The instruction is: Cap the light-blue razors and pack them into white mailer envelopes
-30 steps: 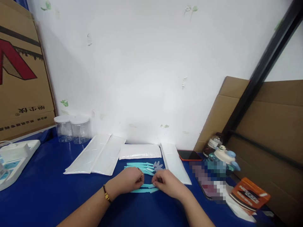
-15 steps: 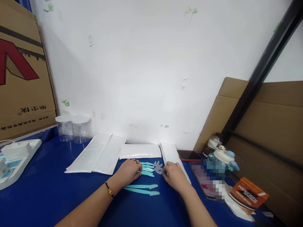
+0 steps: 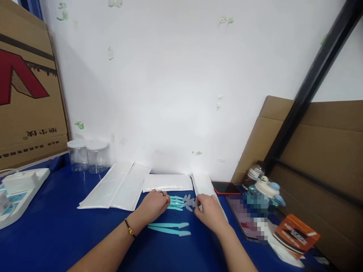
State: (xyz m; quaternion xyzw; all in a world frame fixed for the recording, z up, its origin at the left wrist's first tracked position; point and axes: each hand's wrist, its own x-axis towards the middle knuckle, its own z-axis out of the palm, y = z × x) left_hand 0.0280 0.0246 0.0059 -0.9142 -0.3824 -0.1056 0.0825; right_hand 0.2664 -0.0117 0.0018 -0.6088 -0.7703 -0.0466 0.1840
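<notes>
Teal sticks (image 3: 167, 229), gap behind front pr.; L grip (image 3: 154, 204), R grip (image 3: 209, 212): closure unclear

2 clear, lidded jars (image 3: 97, 158) stand near a cardboard box (image 3: 30, 94).

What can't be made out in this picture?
All in the head view:
Far teal tools: handle ends, hidden behind the left hand.
Right hand: whether it touches the translucent pieces, hidden by its fingers.
Purple-screened phone: part of its screen, covered by pixelation.
Power strip: cut off by the left edge.
</notes>
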